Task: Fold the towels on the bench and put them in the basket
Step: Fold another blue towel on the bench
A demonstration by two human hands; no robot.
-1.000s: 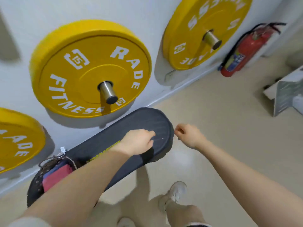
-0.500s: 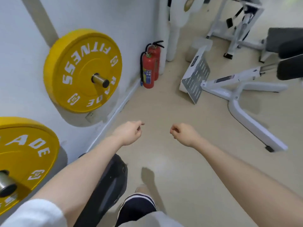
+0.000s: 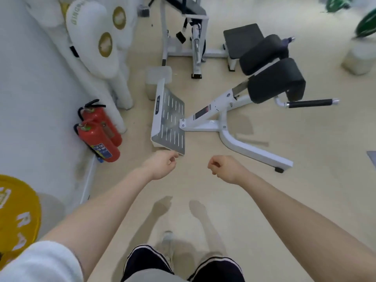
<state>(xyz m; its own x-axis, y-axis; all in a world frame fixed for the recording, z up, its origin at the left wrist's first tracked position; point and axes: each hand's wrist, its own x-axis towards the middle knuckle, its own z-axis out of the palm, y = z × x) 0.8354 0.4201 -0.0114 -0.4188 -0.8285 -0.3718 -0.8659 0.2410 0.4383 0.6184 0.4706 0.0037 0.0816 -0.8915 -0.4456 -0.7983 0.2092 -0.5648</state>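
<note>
Left hand [image 3: 161,166] and right hand [image 3: 224,168] both curled into fists, holding nothing, held out just short of back-extension bench footplate [image 3: 169,119]; two fire extinguishers [image 3: 99,137] left of footplate.

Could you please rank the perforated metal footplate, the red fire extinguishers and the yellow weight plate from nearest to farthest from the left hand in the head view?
From the left hand:
1. Perforated metal footplate: just ahead of the knuckles, slightly right.
2. Red fire extinguishers: to the left, against the wall.
3. Yellow weight plate: far left, at the frame's edge, back beside the left arm.
</note>
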